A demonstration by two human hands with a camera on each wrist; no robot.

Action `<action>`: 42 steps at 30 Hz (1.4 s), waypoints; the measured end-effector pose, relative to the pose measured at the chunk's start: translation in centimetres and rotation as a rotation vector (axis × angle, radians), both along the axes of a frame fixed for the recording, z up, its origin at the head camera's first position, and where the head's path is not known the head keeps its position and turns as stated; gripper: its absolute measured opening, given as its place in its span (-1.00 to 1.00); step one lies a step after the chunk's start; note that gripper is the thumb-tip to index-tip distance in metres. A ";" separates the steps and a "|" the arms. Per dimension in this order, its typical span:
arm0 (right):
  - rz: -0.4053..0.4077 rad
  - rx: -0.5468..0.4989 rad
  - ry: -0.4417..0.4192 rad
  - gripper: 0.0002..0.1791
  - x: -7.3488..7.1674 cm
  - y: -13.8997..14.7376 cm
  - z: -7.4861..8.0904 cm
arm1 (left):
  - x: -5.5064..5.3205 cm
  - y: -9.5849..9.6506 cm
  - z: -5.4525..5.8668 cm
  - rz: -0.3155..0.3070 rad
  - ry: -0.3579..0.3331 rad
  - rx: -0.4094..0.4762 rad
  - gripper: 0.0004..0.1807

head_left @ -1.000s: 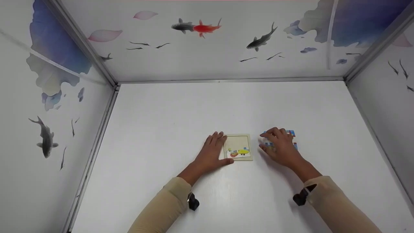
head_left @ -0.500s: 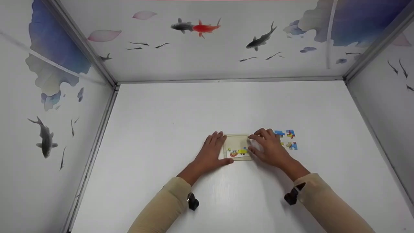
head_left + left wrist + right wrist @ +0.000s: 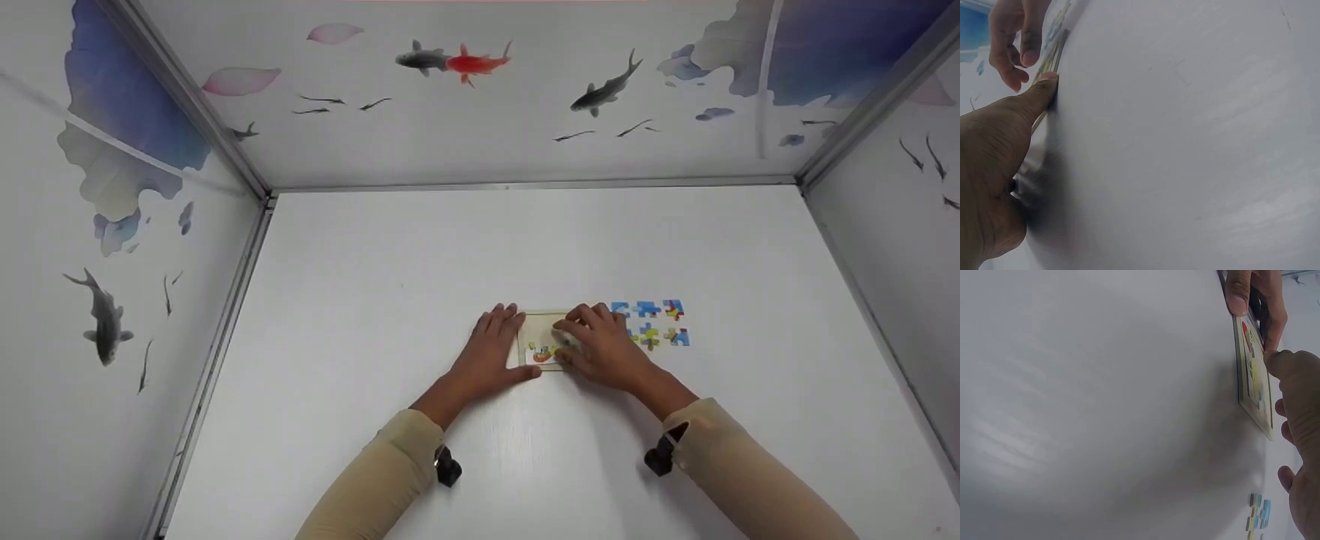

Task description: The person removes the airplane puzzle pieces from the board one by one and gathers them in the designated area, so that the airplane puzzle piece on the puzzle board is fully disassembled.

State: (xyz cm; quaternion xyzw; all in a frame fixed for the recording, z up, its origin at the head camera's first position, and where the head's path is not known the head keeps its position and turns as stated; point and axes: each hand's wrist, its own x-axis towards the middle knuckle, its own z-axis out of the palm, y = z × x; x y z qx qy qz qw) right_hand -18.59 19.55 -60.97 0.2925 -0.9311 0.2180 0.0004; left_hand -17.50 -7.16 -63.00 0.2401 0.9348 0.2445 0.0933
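Observation:
In the head view my left hand (image 3: 491, 352) rests along the left side of a small square wooden puzzle frame (image 3: 536, 326), its thumb at the near edge. Over the frame's right part is my right hand (image 3: 604, 349), fingers bent and thumb apart from them. No piece shows between those fingers in the left wrist view, where the right hand (image 3: 1016, 39) appears beyond the left thumb (image 3: 1039, 93). Printed jigsaw pieces (image 3: 541, 354) lie along the frame's near side, partly covered by the right hand. The frame (image 3: 1255, 371) also shows in the right wrist view.
Several loose blue and yellow jigsaw pieces (image 3: 649, 336) lie in two rows right of the frame, some partly behind the right hand. White walls with painted fish (image 3: 606, 94) border the white table (image 3: 420, 247) on the far side and both flanks.
My right hand has moved left from above the loose jigsaw pieces to over the puzzle frame, uncovering those pieces. The left hand has stayed at the frame's left side.

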 end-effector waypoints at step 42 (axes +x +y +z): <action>0.134 0.038 -0.048 -0.72 0.0 -3.5 0.3 | 0.0 -0.1 0.2 0.000 -0.008 -0.028 0.16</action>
